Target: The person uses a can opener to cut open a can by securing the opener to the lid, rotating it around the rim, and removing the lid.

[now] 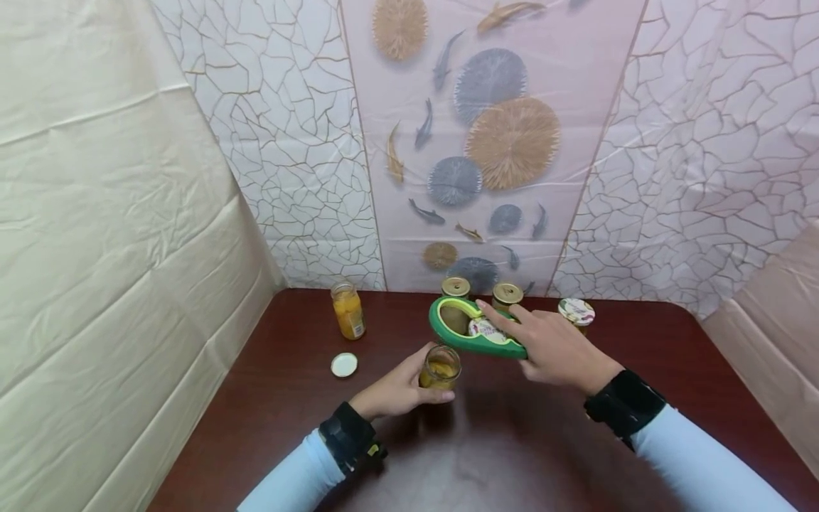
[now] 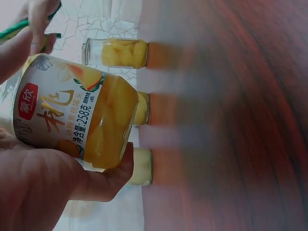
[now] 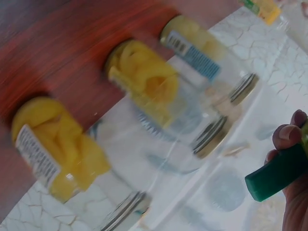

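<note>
My left hand [image 1: 404, 384] grips a glass jar of yellow peaches [image 2: 77, 110], fingers and thumb around its sides. In the head view the jar's mouth has no lid on it. The paper label with a peach picture faces the left wrist camera. Up and to the right of that jar, my right hand [image 1: 553, 345] holds a green jar opener [image 1: 476, 348] with a lighter green inner edge. A white patterned lid [image 1: 485, 330] shows within one of the opener's openings. In the right wrist view, only one end of the opener [image 3: 276, 175] is visible beside the fingers.
An uncovered jar of yellow fruit [image 1: 348, 313] stands at the back left, with a loose white lid [image 1: 344, 365] in front of it. Along the back stand lidded jars: two gold lids [image 1: 456, 286] and one patterned lid [image 1: 576, 311]. A patterned curtain [image 1: 480, 142] hangs behind the table.
</note>
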Demonstrator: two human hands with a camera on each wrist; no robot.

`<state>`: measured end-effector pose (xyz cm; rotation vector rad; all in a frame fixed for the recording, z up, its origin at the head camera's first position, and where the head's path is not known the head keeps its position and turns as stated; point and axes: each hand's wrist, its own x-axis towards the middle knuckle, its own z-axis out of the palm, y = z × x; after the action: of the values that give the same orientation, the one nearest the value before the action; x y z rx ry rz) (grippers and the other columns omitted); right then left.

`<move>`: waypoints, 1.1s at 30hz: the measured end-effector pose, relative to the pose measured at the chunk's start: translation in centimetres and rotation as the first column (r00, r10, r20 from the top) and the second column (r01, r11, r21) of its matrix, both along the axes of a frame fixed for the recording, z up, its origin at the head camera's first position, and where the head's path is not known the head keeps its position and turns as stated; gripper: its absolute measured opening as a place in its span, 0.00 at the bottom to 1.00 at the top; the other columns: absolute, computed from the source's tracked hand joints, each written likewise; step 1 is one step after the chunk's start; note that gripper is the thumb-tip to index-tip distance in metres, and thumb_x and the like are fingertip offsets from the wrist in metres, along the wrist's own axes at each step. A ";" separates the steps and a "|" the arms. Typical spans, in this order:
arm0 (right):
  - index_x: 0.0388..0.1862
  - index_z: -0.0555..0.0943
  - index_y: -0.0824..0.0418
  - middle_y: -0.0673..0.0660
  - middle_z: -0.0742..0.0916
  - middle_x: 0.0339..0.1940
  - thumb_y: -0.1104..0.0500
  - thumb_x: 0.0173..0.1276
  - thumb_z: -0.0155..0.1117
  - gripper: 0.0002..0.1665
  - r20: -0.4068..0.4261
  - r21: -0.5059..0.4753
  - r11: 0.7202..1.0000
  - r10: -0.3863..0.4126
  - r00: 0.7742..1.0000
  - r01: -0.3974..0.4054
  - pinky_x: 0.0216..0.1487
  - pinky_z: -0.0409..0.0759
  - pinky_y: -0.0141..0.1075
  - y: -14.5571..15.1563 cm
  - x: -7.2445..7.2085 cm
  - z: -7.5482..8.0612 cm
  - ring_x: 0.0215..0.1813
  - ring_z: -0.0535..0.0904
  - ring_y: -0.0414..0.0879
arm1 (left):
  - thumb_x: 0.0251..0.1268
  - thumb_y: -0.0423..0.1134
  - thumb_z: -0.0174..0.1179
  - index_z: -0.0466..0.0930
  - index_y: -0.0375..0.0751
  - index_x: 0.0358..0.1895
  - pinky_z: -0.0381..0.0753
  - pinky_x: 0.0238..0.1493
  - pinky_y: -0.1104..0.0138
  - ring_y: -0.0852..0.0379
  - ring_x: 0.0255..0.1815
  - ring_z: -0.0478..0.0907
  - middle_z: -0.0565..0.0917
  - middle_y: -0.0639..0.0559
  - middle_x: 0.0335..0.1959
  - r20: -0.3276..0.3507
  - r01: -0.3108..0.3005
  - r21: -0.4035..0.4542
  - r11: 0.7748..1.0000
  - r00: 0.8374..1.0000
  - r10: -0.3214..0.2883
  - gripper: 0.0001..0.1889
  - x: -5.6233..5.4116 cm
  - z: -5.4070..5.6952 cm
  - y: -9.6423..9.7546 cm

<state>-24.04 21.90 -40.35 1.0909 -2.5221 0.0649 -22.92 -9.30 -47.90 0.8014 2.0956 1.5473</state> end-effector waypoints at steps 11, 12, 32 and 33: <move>0.87 0.61 0.44 0.50 0.77 0.35 0.66 0.51 0.70 0.62 0.048 -0.025 0.996 -0.079 0.996 0.080 0.28 0.62 0.33 2.0 0.2 -0.2 0.25 0.63 0.40 | 0.74 0.39 0.70 0.67 0.55 0.73 0.78 0.69 0.59 0.56 0.66 0.78 0.79 0.50 0.66 0.050 -0.169 0.043 0.985 0.985 0.167 0.30 1.2 -0.1 -1.8; 0.87 0.61 0.44 0.50 0.76 0.34 0.66 0.51 0.70 0.63 0.044 -0.023 0.997 -0.076 0.996 0.077 0.28 0.61 0.33 2.0 0.2 -0.2 0.25 0.62 0.40 | 0.74 0.38 0.70 0.67 0.55 0.73 0.77 0.70 0.59 0.55 0.66 0.77 0.79 0.50 0.66 0.057 -0.186 0.047 0.981 0.981 0.183 0.30 1.2 -0.2 -1.8; 0.89 0.58 0.44 0.51 0.80 0.39 0.67 0.51 0.70 0.64 -0.002 -0.021 0.999 -0.050 0.999 0.050 0.25 0.59 0.31 1.2 0.9 -0.6 0.24 0.61 0.39 | 0.68 0.36 0.74 0.71 0.46 0.69 0.81 0.70 0.47 0.46 0.67 0.80 0.83 0.43 0.66 0.124 -0.589 -0.048 0.807 0.798 0.590 0.30 -3.9 -1.8 -1.8; 0.88 0.58 0.45 0.51 0.80 0.39 0.67 0.50 0.70 0.64 -0.006 -0.025 0.999 -0.047 0.999 0.047 0.25 0.59 0.31 1.2 1.0 -0.6 0.24 0.61 0.39 | 0.68 0.36 0.74 0.71 0.46 0.69 0.81 0.70 0.47 0.45 0.67 0.80 0.83 0.43 0.66 0.129 -0.594 -0.051 0.803 0.793 0.595 0.30 -4.2 -1.8 -1.8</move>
<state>-23.07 23.13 -40.98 1.0196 -2.5330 0.0794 -27.16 -11.08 -49.74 -0.0096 2.3715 1.8244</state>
